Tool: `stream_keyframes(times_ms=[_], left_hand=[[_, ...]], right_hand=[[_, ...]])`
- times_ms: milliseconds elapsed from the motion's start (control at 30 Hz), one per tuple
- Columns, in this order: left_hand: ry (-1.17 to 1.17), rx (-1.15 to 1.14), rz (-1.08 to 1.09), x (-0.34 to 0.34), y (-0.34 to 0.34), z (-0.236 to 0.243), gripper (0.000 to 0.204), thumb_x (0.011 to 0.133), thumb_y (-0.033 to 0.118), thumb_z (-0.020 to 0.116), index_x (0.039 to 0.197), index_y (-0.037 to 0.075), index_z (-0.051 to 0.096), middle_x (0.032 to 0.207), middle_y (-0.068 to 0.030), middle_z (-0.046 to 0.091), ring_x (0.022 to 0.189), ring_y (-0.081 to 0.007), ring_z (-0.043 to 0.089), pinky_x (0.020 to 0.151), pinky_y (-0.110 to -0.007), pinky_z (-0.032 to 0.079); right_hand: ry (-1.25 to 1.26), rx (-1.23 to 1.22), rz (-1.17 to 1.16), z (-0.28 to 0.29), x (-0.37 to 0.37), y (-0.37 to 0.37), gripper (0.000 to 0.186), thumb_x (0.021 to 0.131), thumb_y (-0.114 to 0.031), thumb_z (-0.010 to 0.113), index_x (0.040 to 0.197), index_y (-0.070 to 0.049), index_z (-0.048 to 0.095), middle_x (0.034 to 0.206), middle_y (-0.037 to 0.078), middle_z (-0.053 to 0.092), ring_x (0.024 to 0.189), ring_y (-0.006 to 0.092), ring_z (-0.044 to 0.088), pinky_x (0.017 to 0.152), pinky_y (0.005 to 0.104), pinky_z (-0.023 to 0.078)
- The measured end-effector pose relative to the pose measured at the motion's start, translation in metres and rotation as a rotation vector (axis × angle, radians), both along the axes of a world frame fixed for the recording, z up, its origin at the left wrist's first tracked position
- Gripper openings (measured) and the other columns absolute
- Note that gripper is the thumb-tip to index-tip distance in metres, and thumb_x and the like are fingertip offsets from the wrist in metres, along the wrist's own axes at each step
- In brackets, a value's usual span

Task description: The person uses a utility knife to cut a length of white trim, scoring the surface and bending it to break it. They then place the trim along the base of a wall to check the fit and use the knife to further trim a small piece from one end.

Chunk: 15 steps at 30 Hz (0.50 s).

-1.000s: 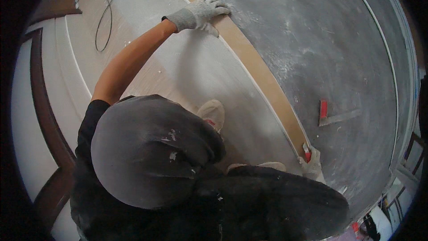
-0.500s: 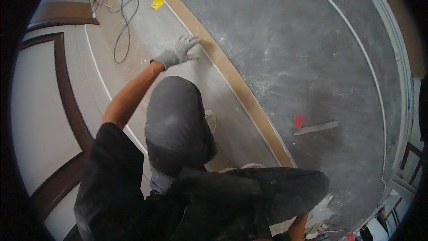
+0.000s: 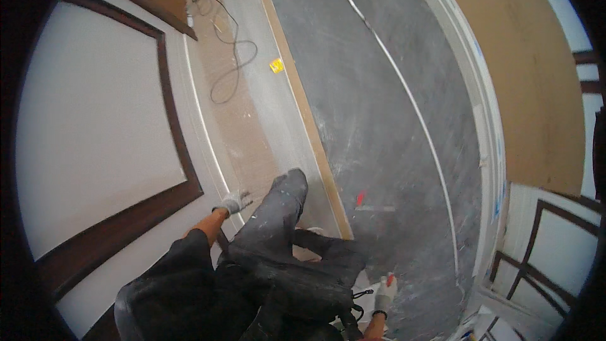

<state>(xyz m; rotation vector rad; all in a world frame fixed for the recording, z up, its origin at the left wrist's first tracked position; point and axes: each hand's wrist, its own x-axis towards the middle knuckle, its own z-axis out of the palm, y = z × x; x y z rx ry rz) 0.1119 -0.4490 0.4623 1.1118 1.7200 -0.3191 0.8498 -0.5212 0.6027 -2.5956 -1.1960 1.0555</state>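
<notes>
My left hand [image 3: 233, 202], in a pale grey work glove, hangs beside my left knee near the skirting of the panelled wall. Its fingers are spread and nothing is in them. My right hand [image 3: 385, 295], gloved too, is low beside my right thigh over the dark grey sheet [image 3: 379, 132]. Its fingers close round a small red object [image 3: 390, 278], mostly hidden by the glove. Ahead of that hand an L-shaped square [image 3: 375, 208] with a red part lies on the sheet. A long tan wooden strip [image 3: 306, 110] runs along the sheet's left edge.
Left of the strip lie a yellow packet [image 3: 276, 65] and a looped dark cable [image 3: 237, 41]. A white cord-like line [image 3: 410, 95] curves along the sheet. White panelling with dark brown trim [image 3: 170, 88] stands at the left; a brown board [image 3: 511, 76] is at the right.
My left hand has left the wooden strip and come back beside my knee. My right hand, hidden before, now shows with the red object. My view has turned and risen.
</notes>
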Motion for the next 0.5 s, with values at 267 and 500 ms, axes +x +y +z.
stream_keyframes(times_ms=[267, 500], left_hand=[[-0.059, 0.121, 0.130, -0.025, 0.079, 0.207, 0.063, 0.100, 0.054, 0.061, 0.138, 0.005, 0.066, 0.138, -0.0224, 0.068, 0.131, -0.0392, 0.062, 0.111, -0.048, 0.048], [0.014, 0.408, 0.215, -0.093, 0.221, 0.286, 0.059, 0.101, 0.053, 0.061, 0.133, 0.005, 0.068, 0.135, -0.0213, 0.069, 0.129, -0.0393, 0.063, 0.109, -0.049, 0.049]], right_hand=[[0.355, -0.027, 0.067, 0.140, -0.145, 0.109, 0.044, 0.093, -0.014, 0.067, 0.136, -0.001, 0.065, 0.115, 0.007, 0.071, 0.100, 0.0205, 0.067, 0.090, 0.0347, 0.053], [0.557, 0.056, -0.028, 0.191, -0.202, 0.225, 0.022, 0.094, -0.018, 0.067, 0.110, -0.003, 0.069, 0.093, 0.006, 0.069, 0.080, 0.0172, 0.066, 0.073, 0.0344, 0.053]])
